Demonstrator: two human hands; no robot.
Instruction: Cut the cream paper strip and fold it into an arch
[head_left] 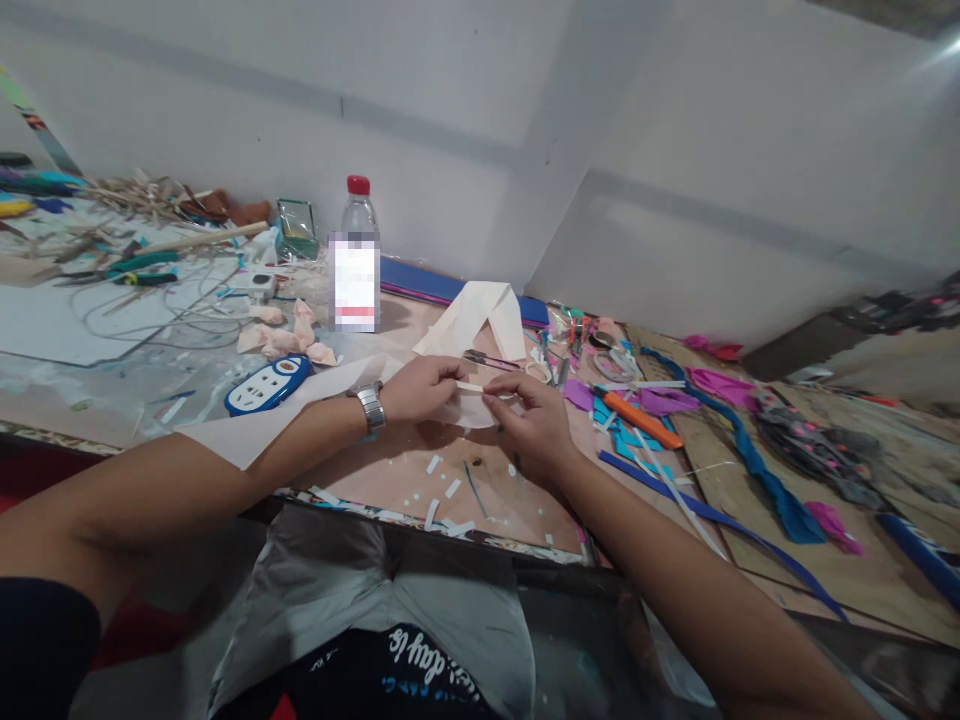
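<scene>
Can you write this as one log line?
left hand: holds white strip | right hand: holds white strip | bottle: upright, red cap

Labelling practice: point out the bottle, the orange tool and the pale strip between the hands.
Bottle [355,280], head view: blurred label.
Orange tool [643,419], head view: handle.
Pale strip [471,387], head view: exposed middle.

Left hand [420,388] and right hand [532,420] are bare. 1 silver-toned wristwatch [370,408] with a linked band circles the left wrist. The dark T-shirt [352,685] has a short left sleeve [45,645], white script, blue lettering [420,692] and 1 red patch [284,708].
</scene>
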